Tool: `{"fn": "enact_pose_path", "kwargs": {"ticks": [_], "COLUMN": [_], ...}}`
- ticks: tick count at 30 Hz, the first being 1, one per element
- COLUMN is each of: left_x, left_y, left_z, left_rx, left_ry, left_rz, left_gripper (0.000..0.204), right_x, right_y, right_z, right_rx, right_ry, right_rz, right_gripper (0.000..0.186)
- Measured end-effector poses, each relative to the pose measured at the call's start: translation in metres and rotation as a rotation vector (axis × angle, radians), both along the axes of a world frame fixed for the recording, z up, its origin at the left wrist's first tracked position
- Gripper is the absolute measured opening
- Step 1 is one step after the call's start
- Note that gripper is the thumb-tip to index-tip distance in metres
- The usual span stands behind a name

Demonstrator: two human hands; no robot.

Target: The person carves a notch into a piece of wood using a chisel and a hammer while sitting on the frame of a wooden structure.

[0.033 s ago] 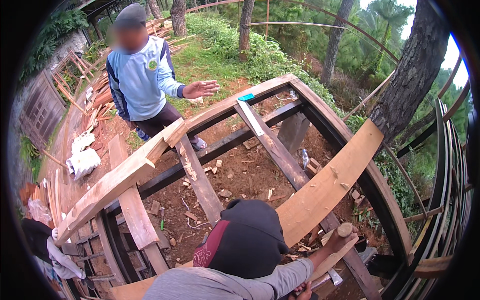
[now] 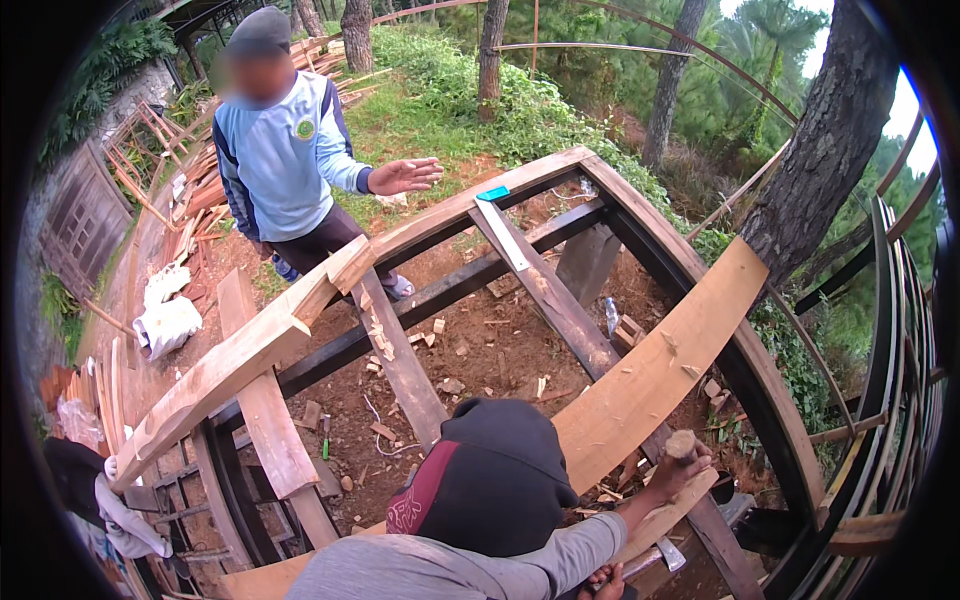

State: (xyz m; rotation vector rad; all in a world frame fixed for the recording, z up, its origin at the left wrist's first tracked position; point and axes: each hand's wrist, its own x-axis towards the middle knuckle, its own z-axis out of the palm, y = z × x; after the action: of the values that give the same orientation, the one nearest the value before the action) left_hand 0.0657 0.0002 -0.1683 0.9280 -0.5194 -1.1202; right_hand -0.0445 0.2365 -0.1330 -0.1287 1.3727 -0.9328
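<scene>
Neither my left hand nor my right hand shows. Directly below me a co-worker in a black hood [image 2: 478, 455] and grey top bends over a timber frame [image 2: 625, 205]. That person's raised hand [image 2: 670, 472] grips a round wooden mallet or stick [image 2: 682, 442] over a curved piece of wood [image 2: 655, 525], beside a metal-headed tool [image 2: 668, 555]; their other hand [image 2: 605, 585] is partly hidden. A wide pale board [image 2: 655, 365] lies across the frame. At upper left another person [image 2: 300, 150] in light blue stands holding an open hand out over the frame.
A set square [image 2: 508, 240] rests on a crossbeam. A heavy offcut beam [image 2: 220, 375] lies along the left side. Behind are stacked planks [image 2: 200, 200] and white sacks [image 2: 165, 315]. A tree trunk [image 2: 820, 130] and curved rails border the right; dirt and wood chips lie beneath.
The standing person's outstretched hand has shifted slightly to the right. The bending co-worker's hand and the round piece of wood in it have moved a little up and left.
</scene>
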Motion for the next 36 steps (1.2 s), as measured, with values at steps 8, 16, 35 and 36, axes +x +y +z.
{"fn": "enact_pose_path", "kwargs": {"ticks": [8, 16, 35, 36], "left_x": [0.067, 0.008, -0.078, -0.076], "left_y": [-0.029, -0.022, 0.042, 0.047], "left_z": [0.001, -0.001, 0.129, 0.123], "left_rx": [-0.039, -0.055, -0.339, -0.319], "left_ry": [0.397, -0.029, -0.67, -0.668], "left_rz": [0.323, 0.054, -0.087, -0.068], "left_gripper": [0.018, 0.018, 0.03, 0.03], "right_x": [-0.023, -0.019, -0.054, -0.055], "right_y": [-0.002, -0.015, 0.023, 0.026], "right_z": [-0.038, -0.03, -0.032, -0.032], "right_rx": [-0.058, -0.006, -0.247, -0.254], "right_ry": [-0.066, -0.051, 0.411, 0.396], "right_rz": [-0.106, -0.103, 0.178, 0.148], "right_gripper": [0.018, 0.023, 0.034, 0.033]}}
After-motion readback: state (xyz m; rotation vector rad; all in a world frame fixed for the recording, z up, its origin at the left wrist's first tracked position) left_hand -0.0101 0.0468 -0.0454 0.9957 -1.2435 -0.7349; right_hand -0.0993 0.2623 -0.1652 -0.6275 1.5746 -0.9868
